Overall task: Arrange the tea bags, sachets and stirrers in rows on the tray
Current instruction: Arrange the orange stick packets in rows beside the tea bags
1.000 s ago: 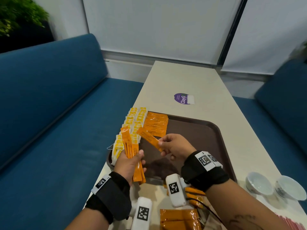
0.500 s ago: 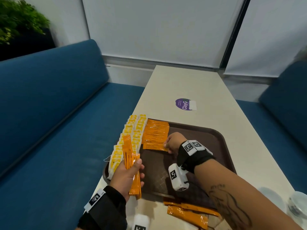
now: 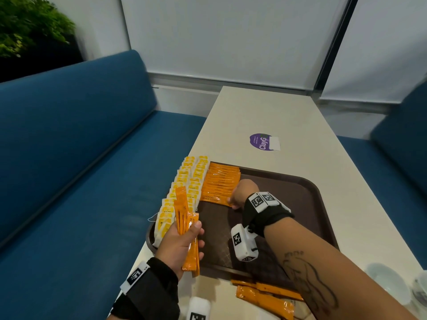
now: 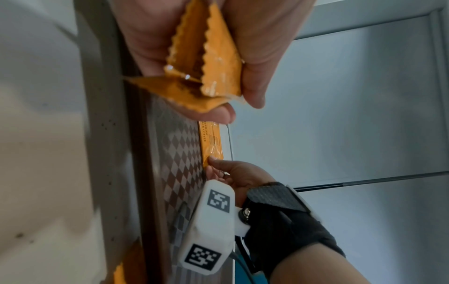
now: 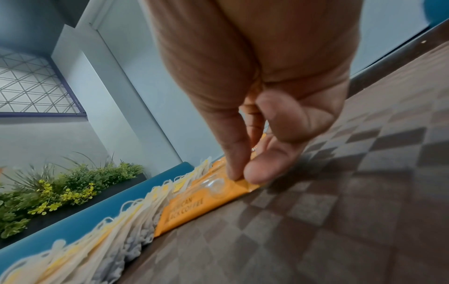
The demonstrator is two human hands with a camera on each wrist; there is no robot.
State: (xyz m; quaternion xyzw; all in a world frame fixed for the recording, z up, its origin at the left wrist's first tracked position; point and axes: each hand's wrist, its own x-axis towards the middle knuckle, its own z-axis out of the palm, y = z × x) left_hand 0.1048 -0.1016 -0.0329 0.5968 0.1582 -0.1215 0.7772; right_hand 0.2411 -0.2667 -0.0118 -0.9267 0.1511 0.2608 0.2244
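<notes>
A brown tray (image 3: pixel 309 204) lies on the cream table. Along its left side run two rows of yellow-and-white tea bags (image 3: pixel 184 181), and beside them an overlapping row of orange coffee sachets (image 3: pixel 220 183). My right hand (image 3: pixel 233 200) pinches the right end of the nearest orange sachet (image 5: pixel 194 203) in that row, thumb and finger on its corner as it lies on the tray. My left hand (image 3: pixel 182 239) grips a bunch of orange sachets (image 3: pixel 184 218) upright over the tray's near-left corner; their crimped ends (image 4: pixel 204 63) show in the left wrist view.
Loose orange sachets (image 3: pixel 263 299) lie on the table in front of the tray. Two white bowls (image 3: pixel 388 285) stand at the near right. A purple sticker (image 3: pixel 262 142) sits on the table beyond the tray. Blue benches (image 3: pixel 69 158) flank the table.
My right hand carried one orange sachet from in front of me to the near end of the sachet row and laid it down there. The left hand kept its bunch.
</notes>
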